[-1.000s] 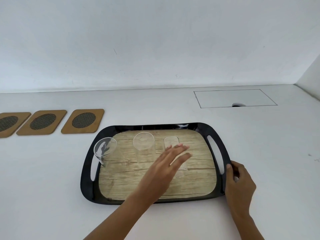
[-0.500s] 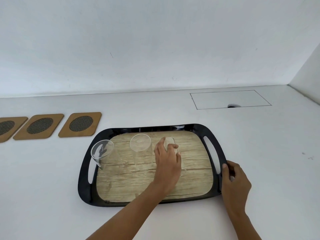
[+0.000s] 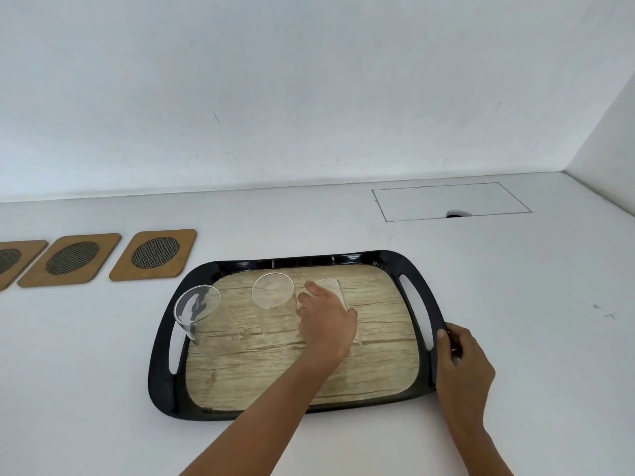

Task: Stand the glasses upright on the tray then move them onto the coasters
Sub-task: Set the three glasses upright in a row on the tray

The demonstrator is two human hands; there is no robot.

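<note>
A black tray with a wood-pattern floor holds three clear glasses lying on their sides. The left glass rests at the tray's left rim. Beside it, the middle glass lies mouth toward me. My left hand wraps over the right glass, fingers closed around its body. My right hand grips the tray's right edge by the handle slot. Three brown coasters with mesh centres lie to the tray's left: the nearest coaster, the middle coaster, the far coaster cut by the frame edge.
The white tabletop meets a white wall at the back and another on the right. A flush rectangular hatch with a finger notch sits in the table behind the tray.
My left hand came down from hovering open over the tray and closed around the right glass. The right hand kept its hold on the tray's edge.
</note>
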